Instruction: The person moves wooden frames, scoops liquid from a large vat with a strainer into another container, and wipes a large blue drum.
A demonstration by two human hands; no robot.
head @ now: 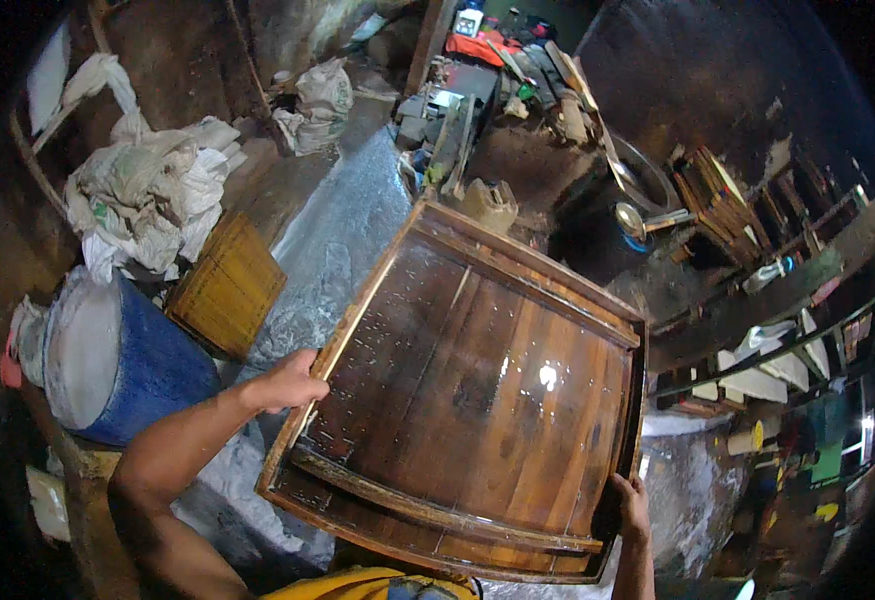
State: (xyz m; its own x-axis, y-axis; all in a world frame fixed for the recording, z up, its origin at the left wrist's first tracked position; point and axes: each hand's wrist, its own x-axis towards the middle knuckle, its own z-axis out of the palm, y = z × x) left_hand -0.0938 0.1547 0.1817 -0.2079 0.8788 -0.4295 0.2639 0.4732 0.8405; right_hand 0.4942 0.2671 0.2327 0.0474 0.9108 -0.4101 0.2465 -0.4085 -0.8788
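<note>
A large square wooden tray (475, 390), with raised edges and two inner battens, is held in front of me, tilted. Its brown planks look wet, with scattered droplets and a bright reflection. My left hand (287, 382) grips the left rim, thumb over the edge. On the opposite side my right hand (630, 504) holds the rim near the lower right corner; its fingers are partly hidden by the frame.
At the left stand a blue barrel (160, 367) and a yellowish wooden panel (227, 285), below a heap of white woven sacks (156, 191). A metal ladle (629, 220) lies beyond the tray. Stacked wooden frames (719, 202) are at the right.
</note>
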